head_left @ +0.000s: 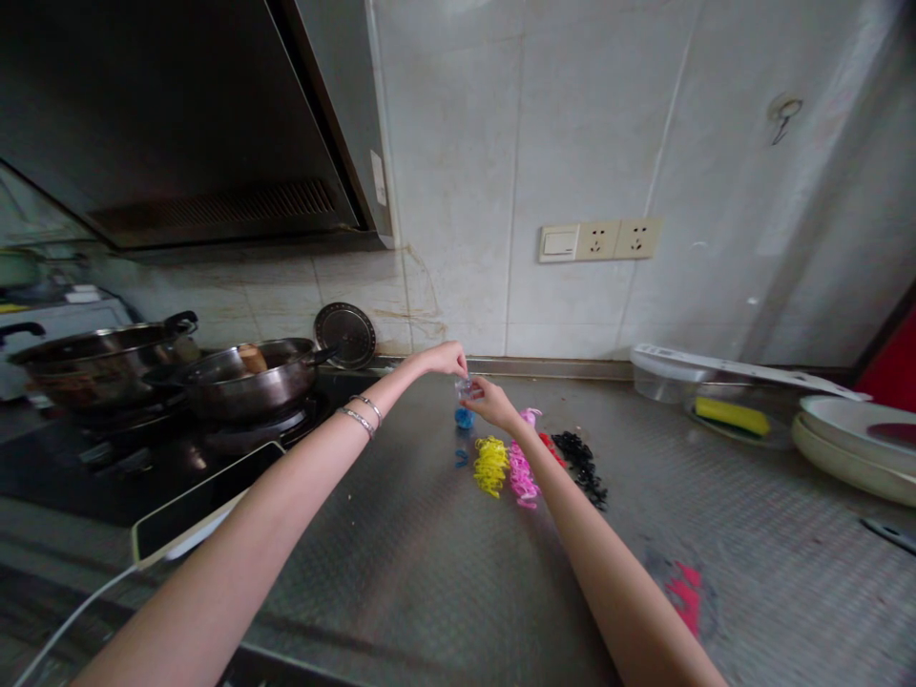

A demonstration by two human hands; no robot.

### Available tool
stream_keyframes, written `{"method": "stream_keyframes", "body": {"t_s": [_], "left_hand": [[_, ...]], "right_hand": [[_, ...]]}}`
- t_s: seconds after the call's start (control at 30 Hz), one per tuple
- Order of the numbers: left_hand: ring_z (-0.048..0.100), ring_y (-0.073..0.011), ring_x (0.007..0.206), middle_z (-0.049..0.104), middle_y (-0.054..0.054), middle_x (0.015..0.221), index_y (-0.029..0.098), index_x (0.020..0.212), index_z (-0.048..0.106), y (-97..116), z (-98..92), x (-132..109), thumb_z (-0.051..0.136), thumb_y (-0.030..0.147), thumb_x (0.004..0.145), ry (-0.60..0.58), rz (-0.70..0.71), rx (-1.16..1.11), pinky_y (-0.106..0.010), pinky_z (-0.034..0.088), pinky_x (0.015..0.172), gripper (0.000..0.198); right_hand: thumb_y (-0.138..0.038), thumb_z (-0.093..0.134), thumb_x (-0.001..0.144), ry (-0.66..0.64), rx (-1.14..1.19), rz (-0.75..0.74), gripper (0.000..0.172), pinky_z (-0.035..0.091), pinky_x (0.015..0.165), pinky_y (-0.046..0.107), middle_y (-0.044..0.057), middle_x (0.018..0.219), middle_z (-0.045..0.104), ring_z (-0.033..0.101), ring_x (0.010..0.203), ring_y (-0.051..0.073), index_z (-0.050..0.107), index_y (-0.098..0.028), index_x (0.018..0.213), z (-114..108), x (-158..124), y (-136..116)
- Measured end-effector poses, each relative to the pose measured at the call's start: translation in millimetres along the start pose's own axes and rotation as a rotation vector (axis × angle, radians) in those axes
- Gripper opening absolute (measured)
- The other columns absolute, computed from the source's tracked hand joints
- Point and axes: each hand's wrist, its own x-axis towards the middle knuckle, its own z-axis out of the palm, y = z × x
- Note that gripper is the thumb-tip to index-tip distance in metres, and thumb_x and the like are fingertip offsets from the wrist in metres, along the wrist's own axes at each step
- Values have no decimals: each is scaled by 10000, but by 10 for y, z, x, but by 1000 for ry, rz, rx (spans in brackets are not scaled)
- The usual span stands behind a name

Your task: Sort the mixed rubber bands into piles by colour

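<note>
A small clear plastic bag (464, 389) with blue bands (465, 418) in its lower part is upright over the steel counter. My right hand (490, 403) grips the bag's side between thumb and fingers. Just above its top, the fingers of my left hand (447, 359) are pinched together; what they hold is too small to make out. A few loose blue bands (462, 458) lie below the bag. Beside them are piles of small yellow bands (490, 467), pink bands (522, 473), red bands (551, 448) and black bands (582, 468). My right forearm partly covers the pink and red piles.
On the left, two metal pans (247, 386) stand on the black stove, with a phone (204, 501) and cable nearer me. To the right are a clear plastic tub (662, 377), a yellow sponge (731, 416), stacked plates (855, 448) and a clear bag with red pieces (685, 596).
</note>
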Motion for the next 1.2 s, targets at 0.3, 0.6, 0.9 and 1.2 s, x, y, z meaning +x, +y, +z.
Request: {"method": "stream_keyframes", "body": {"t_s": [0.3, 0.6, 0.9, 1.2], "left_hand": [[511, -93, 570, 635, -56, 788, 76, 970, 613, -134, 40, -311, 550, 149, 592, 199, -77, -244, -208, 404, 549, 389], [530, -175, 913, 573, -121, 1064, 88, 1128, 475, -186, 1148, -436, 645, 143, 582, 332, -34, -593, -290, 404, 820, 574], [532, -167, 931, 579, -108, 1067, 92, 1068, 512, -238, 1349, -385, 564, 303, 702, 486, 0, -619, -271, 400, 833, 425], [568, -154, 858, 626, -74, 908, 109, 923, 556, -219, 1355, -421, 572, 325, 685, 503, -70, -609, -266, 423, 789, 321]], "right_hand": [[-254, 628, 618, 14, 21, 14, 422, 451, 672, 231, 57, 917, 607, 580, 729, 116, 511, -150, 1010, -14, -21, -35], [-254, 628, 623, 9, 10, 23, 379, 447, 676, 237, 60, 905, 617, 579, 750, 123, 533, -145, 973, -52, -34, -79], [-265, 632, 611, -7, -55, 29, 288, 444, 652, 227, 39, 826, 635, 578, 722, 130, 590, -150, 871, -56, -38, -173], [-269, 604, 605, -223, -181, 342, 156, 412, 437, 202, 26, 464, 565, 516, 443, 110, 643, -118, 606, -493, -17, -479]]}}
